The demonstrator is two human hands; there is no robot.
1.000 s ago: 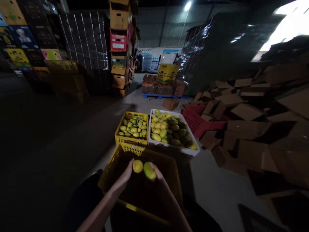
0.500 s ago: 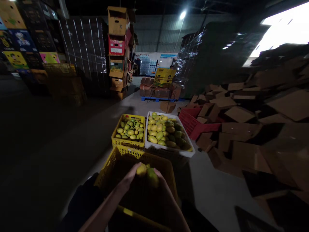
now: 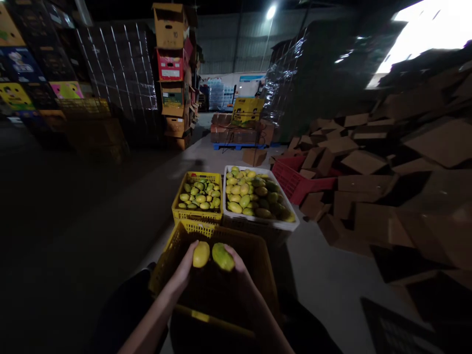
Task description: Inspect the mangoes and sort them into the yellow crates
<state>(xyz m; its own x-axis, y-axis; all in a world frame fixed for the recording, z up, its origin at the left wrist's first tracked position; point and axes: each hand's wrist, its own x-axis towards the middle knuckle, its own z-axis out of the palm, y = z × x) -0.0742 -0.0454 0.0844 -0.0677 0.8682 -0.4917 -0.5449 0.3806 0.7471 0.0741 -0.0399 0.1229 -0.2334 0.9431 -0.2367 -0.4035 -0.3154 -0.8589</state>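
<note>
My left hand (image 3: 189,256) is closed around a yellow mango (image 3: 201,254). In my right hand (image 3: 236,262) I grip a greener mango (image 3: 222,256), with a small gap between the two fruits. Both hands hover over the large yellow crate (image 3: 266,260) in front of me, whose inside is too dark to make out. Just beyond it, a smaller yellow crate (image 3: 196,215) holds several green and yellow mangoes (image 3: 202,198). To its right, a white crate (image 3: 260,224) is heaped with larger yellow-green mangoes (image 3: 245,189).
A red crate (image 3: 289,178) and a big pile of cardboard boxes (image 3: 363,196) spread along the right. Tall box stacks (image 3: 173,73) rise behind on the left. Farther back is a blue pallet (image 3: 239,146) loaded with cartons, near a wrapped stack (image 3: 285,78).
My hands have moved slightly left and the mangoes have turned in them. The green mango has come up a little, and both fruits show more fully. The camera view has shifted slightly.
</note>
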